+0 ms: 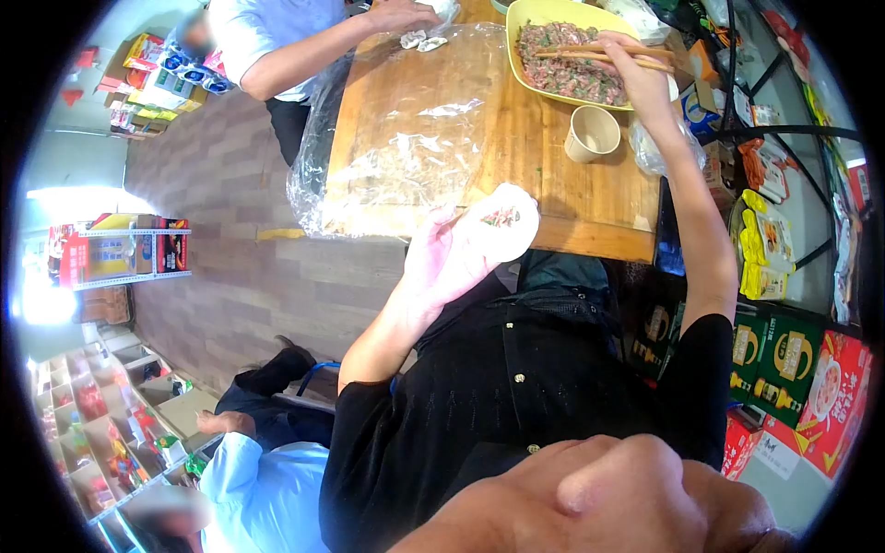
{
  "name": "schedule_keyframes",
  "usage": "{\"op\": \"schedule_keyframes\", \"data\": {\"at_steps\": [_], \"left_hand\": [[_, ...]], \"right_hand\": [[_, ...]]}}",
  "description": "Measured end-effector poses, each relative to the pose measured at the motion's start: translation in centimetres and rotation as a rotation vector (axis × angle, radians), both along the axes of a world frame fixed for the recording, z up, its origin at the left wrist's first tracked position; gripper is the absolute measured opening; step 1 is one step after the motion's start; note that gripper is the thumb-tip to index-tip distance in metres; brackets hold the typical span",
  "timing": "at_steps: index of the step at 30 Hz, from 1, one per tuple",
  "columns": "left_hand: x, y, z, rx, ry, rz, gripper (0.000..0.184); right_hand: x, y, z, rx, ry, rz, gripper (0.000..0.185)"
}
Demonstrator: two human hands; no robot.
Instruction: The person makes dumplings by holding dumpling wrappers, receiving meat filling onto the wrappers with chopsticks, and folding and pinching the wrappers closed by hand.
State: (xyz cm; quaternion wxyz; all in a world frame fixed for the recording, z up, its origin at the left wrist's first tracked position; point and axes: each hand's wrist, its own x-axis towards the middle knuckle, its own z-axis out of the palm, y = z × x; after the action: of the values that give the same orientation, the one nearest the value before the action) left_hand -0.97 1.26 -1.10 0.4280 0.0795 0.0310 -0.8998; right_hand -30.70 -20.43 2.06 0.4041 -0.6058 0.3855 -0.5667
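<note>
My left hand [441, 258] holds up a round white dumpling wrapper [518, 238] at the near edge of the table. A small dab of meat filling [501, 217] lies on the wrapper. My right hand [634, 78] grips a pair of chopsticks [576, 57] over the yellow bowl [513, 72] at the far right of the table. Minced meat filling [553, 76] flecked with green fills much of this bowl, and the chopsticks reach across it. Beside the bowl, nearer to me, stands a paper cup [593, 135].
Clear plastic sheeting [406, 152] covers the left part of the wooden table [525, 184]. Another person's hand [403, 16] is at the far side near small white dumplings [422, 41]. A seated person in light blue [267, 488] is at lower left. Packed goods [763, 244] line the right.
</note>
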Motion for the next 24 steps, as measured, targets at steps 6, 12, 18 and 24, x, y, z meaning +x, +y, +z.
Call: {"op": "schedule_keyframes", "data": {"at_steps": [6, 12, 18, 24], "left_hand": [[0.0, -0.1, 0.4, -0.003, -0.036, 0.008, 0.067], [0.0, -0.4, 0.5, 0.014, -0.037, 0.025, 0.066], [0.0, -2.7, 1.0, -0.01, 0.009, 0.034, 0.065], [-0.5, -2.6, 1.7, -0.073, 0.148, -0.026, 0.069]], "right_hand": [[2.1, -1.4, -1.4, -0.006, 0.031, 0.012, 0.03], [0.3, -0.4, -0.6, 0.109, -0.161, 0.0, 0.03], [-0.7, 8.3, 3.8, 0.203, -0.317, 0.094, 0.028], [-0.8, 16.0, 4.7, 0.079, -0.163, 0.386, 0.029]]}}
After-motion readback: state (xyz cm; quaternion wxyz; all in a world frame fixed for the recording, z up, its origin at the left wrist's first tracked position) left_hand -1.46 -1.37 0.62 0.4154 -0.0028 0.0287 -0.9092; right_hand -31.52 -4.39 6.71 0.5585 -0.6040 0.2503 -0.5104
